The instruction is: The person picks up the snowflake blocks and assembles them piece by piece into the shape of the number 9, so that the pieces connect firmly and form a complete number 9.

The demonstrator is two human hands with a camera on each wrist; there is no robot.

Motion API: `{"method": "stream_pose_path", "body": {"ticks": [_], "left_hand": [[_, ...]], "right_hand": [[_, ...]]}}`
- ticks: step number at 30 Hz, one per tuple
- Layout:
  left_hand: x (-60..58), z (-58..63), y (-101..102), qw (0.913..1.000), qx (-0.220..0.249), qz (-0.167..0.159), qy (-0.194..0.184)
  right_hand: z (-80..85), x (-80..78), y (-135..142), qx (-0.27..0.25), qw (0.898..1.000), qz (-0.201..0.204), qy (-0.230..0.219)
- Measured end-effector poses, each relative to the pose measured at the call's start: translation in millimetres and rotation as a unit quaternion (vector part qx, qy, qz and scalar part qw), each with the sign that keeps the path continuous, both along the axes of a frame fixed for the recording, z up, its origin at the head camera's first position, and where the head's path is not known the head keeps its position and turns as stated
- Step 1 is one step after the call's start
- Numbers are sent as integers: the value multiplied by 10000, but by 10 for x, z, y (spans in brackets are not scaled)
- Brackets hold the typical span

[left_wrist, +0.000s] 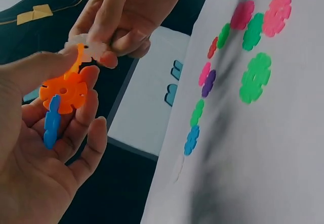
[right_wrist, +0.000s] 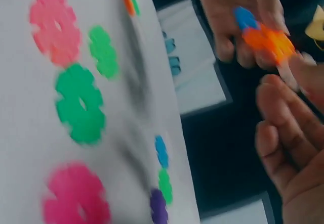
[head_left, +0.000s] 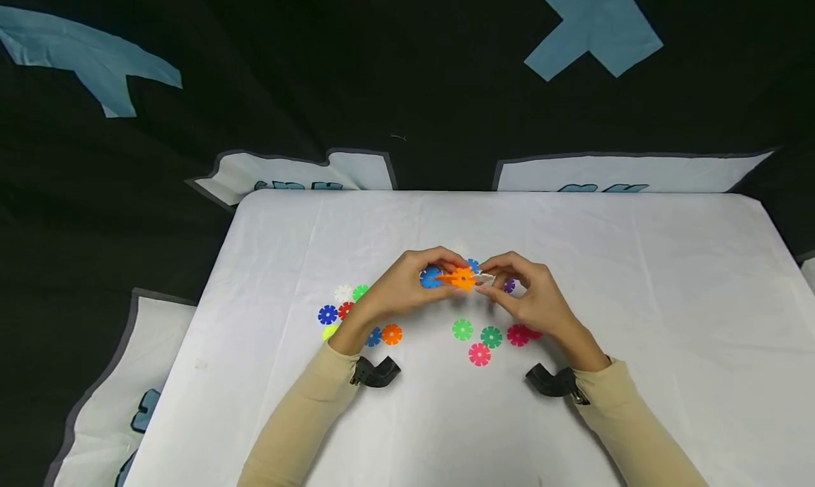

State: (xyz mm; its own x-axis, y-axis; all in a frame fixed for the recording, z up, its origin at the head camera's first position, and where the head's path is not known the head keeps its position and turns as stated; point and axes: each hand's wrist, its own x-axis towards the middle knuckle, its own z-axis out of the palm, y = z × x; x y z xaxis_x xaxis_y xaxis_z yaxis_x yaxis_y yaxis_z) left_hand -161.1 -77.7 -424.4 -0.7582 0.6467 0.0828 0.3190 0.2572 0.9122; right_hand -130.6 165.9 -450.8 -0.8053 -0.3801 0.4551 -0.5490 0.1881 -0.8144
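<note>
My left hand point(head_left: 397, 285) holds a small joined cluster of notched plastic discs above the table. An orange flower-shaped disc point(head_left: 463, 279) faces up in it, and a blue disc point(left_wrist: 52, 123) is slotted into its edge. A second orange disc point(left_wrist: 79, 62) stands edge-on under the left thumb. My right hand point(head_left: 538, 299) pinches a whitish translucent disc point(left_wrist: 93, 48) between thumb and fingers. That disc touches the orange end of the cluster; how deep its notch sits is hidden by the fingers. The right wrist view is blurred around the hands.
Loose discs lie flat on the white-covered table point(head_left: 668, 296). Light green point(head_left: 462, 329), dark green point(head_left: 491, 337) and pink point(head_left: 480, 354) ones are nearest between the forearms. Another group, with a dark blue disc point(head_left: 327, 314), lies left of the left wrist.
</note>
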Motion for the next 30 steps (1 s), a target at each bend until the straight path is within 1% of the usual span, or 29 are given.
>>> {"method": "stream_pose_path", "body": {"ticks": [2, 4, 6, 8, 11, 14, 16, 18, 21, 24, 25, 27, 30], "left_hand": [[-15, 0, -25, 9999, 68, 93, -42], [-29, 1, -42, 9997, 160, 137, -94], [-42, -5, -53, 9996, 204, 136, -153], [-53, -9, -54, 9997, 183, 61, -152], [-69, -15, -36, 9998, 116, -114, -85], [-84, -8, -4, 9996, 164, -234, -55], [-96, -7, 19, 9992, 275, -253, -139], [-107, -10, 38, 9985, 390, -270, -270], [-119, -38, 56, 9968, 512, -269, -544], [-124, -64, 65, 9949, 570, -231, -800], [-126, -70, 68, 9941, 597, -215, -875], [-128, -76, 77, 9932, 620, -173, -968], [-137, -82, 94, 9925, 622, -136, -1041]], "right_hand": [[-10, -44, 94, 204, 9996, -162, -82], [-42, -92, 210, 522, 9975, -434, -219], [-77, -134, 321, 986, 9914, -756, -399], [-107, -161, 402, 1529, 9820, -916, -633], [-170, -188, 451, 2376, 9624, -911, -952], [-225, -198, 436, 2958, 9463, -739, -1070], [-260, -197, 417, 3218, 9387, -699, -1025], [-281, -190, 399, 3312, 9359, -675, -997], [-304, -187, 386, 3349, 9351, -689, -937], [-299, -190, 385, 3234, 9391, -676, -942], [-293, -192, 389, 3115, 9429, -673, -964], [-260, -188, 392, 2666, 9556, -668, -1058], [-196, -178, 388, 1638, 9769, -605, -1228]]}}
